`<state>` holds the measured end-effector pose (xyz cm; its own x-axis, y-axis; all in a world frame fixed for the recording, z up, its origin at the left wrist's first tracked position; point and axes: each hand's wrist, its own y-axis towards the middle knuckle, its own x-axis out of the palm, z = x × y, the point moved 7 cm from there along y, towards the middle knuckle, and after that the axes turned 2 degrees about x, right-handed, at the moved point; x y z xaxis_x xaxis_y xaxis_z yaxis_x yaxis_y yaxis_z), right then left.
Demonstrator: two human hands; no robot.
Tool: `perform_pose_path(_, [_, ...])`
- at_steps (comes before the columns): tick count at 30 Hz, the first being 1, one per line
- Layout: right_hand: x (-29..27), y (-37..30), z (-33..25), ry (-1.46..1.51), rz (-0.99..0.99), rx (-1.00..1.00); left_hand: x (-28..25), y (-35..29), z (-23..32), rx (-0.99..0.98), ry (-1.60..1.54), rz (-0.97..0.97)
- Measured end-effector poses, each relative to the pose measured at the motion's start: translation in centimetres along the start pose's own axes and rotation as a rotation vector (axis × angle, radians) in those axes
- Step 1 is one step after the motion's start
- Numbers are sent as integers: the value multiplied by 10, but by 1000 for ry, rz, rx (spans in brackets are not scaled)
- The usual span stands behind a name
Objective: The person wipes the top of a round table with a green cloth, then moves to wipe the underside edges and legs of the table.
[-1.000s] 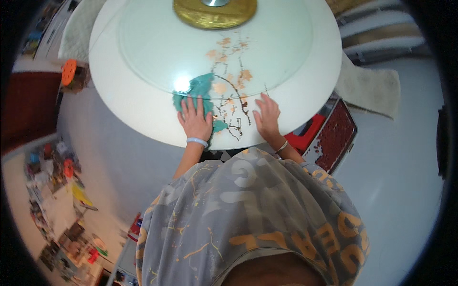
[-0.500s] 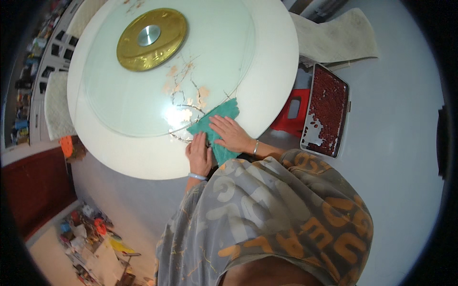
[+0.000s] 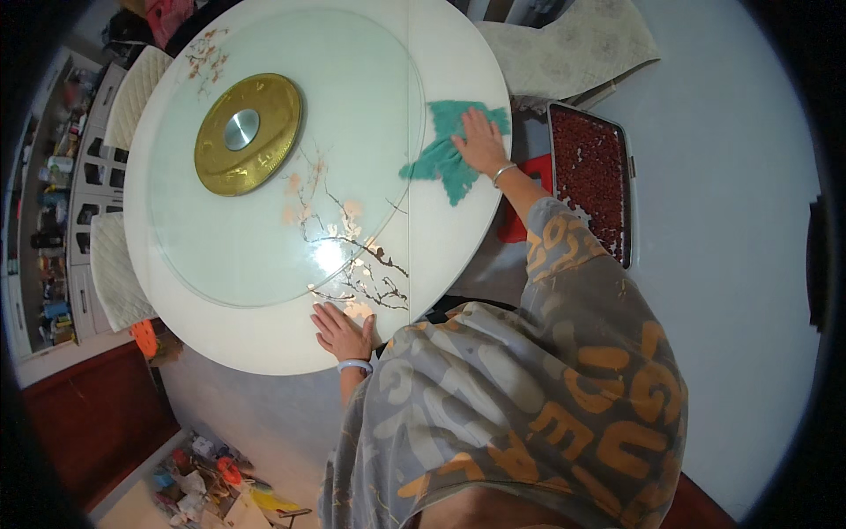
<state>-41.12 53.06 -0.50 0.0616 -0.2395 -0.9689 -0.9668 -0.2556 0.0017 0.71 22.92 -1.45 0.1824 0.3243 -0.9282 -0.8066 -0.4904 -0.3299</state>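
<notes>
Cloth shifted rightward under the right hand

Right: tray of red bits, red stool just beside. Left: pale chairs, cabinets, floor clutter.

Bright glare hits the glass turntable; fisheye edges bend, corners fall to black
</notes>
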Motion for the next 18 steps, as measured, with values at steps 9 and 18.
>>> perform_pose_path(9, [10, -109, -11, 91, 148, 270, 8, 1, -6, 2, 41, 14])
perform_pose_path(18, [29, -152, 24, 597, 204, 342, 3, 0, 4, 4, 73, 24])
